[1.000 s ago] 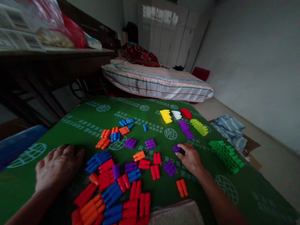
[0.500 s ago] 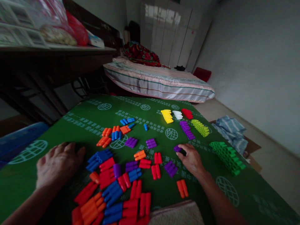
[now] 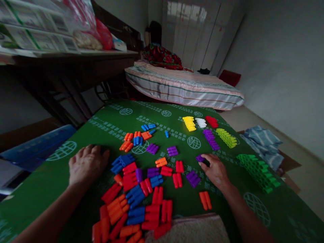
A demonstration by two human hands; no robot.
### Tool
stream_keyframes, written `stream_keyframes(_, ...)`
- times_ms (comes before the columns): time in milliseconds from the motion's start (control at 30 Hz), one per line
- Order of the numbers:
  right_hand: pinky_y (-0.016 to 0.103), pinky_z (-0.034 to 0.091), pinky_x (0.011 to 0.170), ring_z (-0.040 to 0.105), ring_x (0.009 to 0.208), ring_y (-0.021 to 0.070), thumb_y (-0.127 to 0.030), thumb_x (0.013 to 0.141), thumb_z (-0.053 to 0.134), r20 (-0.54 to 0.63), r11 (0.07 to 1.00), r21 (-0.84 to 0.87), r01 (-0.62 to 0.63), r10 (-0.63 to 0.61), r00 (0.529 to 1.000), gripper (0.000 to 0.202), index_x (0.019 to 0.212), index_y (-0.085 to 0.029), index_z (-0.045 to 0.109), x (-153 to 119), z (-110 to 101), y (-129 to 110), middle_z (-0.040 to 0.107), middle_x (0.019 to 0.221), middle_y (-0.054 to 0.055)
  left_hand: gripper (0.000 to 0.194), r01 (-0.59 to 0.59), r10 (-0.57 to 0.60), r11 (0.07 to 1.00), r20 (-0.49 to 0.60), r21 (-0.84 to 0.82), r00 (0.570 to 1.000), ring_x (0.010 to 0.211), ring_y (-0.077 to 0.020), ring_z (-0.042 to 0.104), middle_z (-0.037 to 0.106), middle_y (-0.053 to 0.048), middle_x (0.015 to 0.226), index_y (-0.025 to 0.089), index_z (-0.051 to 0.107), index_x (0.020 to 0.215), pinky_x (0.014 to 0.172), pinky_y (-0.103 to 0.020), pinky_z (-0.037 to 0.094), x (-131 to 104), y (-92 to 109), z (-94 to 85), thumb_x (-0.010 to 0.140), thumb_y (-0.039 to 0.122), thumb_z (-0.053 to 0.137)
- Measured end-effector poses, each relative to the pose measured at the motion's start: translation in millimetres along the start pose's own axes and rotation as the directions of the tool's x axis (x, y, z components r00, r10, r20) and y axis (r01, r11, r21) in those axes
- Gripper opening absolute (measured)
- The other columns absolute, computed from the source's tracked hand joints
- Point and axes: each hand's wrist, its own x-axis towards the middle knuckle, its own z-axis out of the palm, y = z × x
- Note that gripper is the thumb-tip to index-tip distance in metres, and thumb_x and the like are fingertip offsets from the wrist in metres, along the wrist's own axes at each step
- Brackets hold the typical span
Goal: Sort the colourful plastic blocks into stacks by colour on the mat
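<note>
My right hand [image 3: 215, 171] is at the right of the green tabletop, thumb and forefinger pinching a small purple bullet-shaped toy block [image 3: 199, 158]. Just below it lies a cluster of joined purple blocks [image 3: 193, 178]. My left hand [image 3: 87, 166] rests palm down on the left, fingers loosely spread and holding nothing. Closest to that hand is a group of blue blocks [image 3: 122, 163]. Red blocks [image 3: 130, 182] and orange blocks [image 3: 117, 206] are heaped between my forearms. More purple blocks [image 3: 172, 150] lie beyond the heap.
Sorted rows stand at the far right: yellow blocks [image 3: 189, 124], white blocks [image 3: 200, 122], lime blocks [image 3: 226, 138] and a large green stack [image 3: 258, 172]. A beige cloth [image 3: 192, 229] lies at the near edge. Behind is a bed [image 3: 184, 84]; a dark desk [image 3: 101, 57] is left.
The camera has turned slightly left, so the scene sits further right in view. My right hand keeps its pinch on the purple block; neither hand has clearly moved over the table.
</note>
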Motion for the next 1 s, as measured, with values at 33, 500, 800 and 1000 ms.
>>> stream_keyframes(33,0.036,0.050,0.085,0.061,0.096,0.0227,-0.031,0.080,0.055,0.001,1.000,-0.002,0.002,-0.002,1.000,0.027,0.102,-0.021,0.068,0,0,0,0.069,0.100,0.006,0.064,-0.003,0.003,1.000,-0.004,-0.002,1.000,0.130,-0.0382,0.036,0.045,-0.020,0.139,0.012,0.052,0.120,0.103,-0.053,0.033,0,-1,0.8,0.087,0.053,0.016)
stream_keyframes(500,0.038,0.049,0.088,0.061,0.098,0.0237,-0.028,0.080,0.056,-0.043,0.999,-0.020,0.031,-0.032,0.999,0.025,0.100,-0.023,0.068,1,2,-2,0.069,0.101,0.007,0.070,0.003,-0.004,0.999,0.021,0.034,1.000,0.127,-0.0377,0.038,0.048,-0.019,0.134,0.011,0.053,0.119,0.102,-0.052,0.034,2,2,-2.8,0.084,0.055,0.011)
stream_keyframes(800,0.040,0.052,0.080,0.066,0.088,0.0240,-0.045,0.072,0.061,-0.198,0.954,0.242,-0.177,0.227,0.953,0.042,0.105,-0.020,0.068,30,-12,31,0.071,0.103,0.009,0.071,0.003,-0.004,1.000,0.011,0.030,1.000,0.129,-0.0367,0.036,0.047,-0.019,0.136,0.013,0.051,0.120,0.103,-0.052,0.034,3,0,-1.0,0.084,0.056,0.009)
stream_keyframes(1000,0.042,0.049,0.090,0.065,0.099,0.0269,-0.042,0.068,0.061,-0.221,0.933,0.211,-0.290,0.335,0.916,0.048,0.109,-0.018,0.065,75,-24,67,0.070,0.108,0.011,0.072,0.005,-0.006,1.000,0.022,0.022,1.000,0.130,-0.0377,0.036,0.046,-0.020,0.137,0.013,0.052,0.120,0.101,-0.053,0.034,2,2,-3.9,0.084,0.057,0.008)
